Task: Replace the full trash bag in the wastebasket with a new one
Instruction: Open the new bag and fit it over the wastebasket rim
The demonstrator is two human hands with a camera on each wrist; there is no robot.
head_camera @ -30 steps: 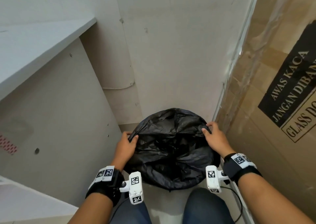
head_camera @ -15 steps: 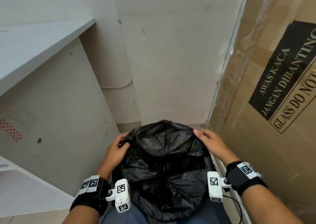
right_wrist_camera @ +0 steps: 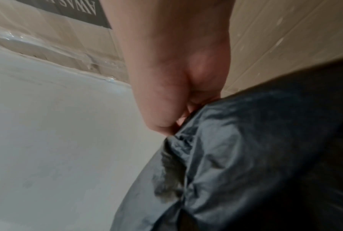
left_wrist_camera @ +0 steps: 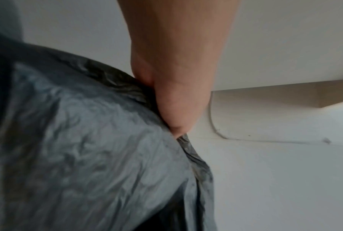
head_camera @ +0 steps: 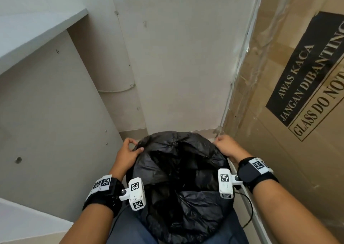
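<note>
A black trash bag (head_camera: 178,178) hangs between my two hands, its mouth spread wide toward me and its crinkled inside showing. My left hand (head_camera: 128,150) pinches the bag's left rim, thumb on top of the plastic. My right hand (head_camera: 225,145) grips the right rim with curled fingers. In the left wrist view the left hand (left_wrist_camera: 172,109) clamps a fold of the grey-black bag (left_wrist_camera: 87,148). In the right wrist view the right hand (right_wrist_camera: 174,109) holds the bag (right_wrist_camera: 255,148) edge the same way. The wastebasket is hidden under the bag.
A tall cardboard box (head_camera: 297,95) with a glass warning label stands close on the right. A white desk panel (head_camera: 52,122) and desktop (head_camera: 28,33) close off the left. A pale wall (head_camera: 176,57) lies straight ahead. My knees in blue trousers (head_camera: 130,230) are below the bag.
Both hands have risen and moved apart with the bag's rim, so the bag now sits higher and nearer, with its mouth stretched wider. The head view has tilted upward.
</note>
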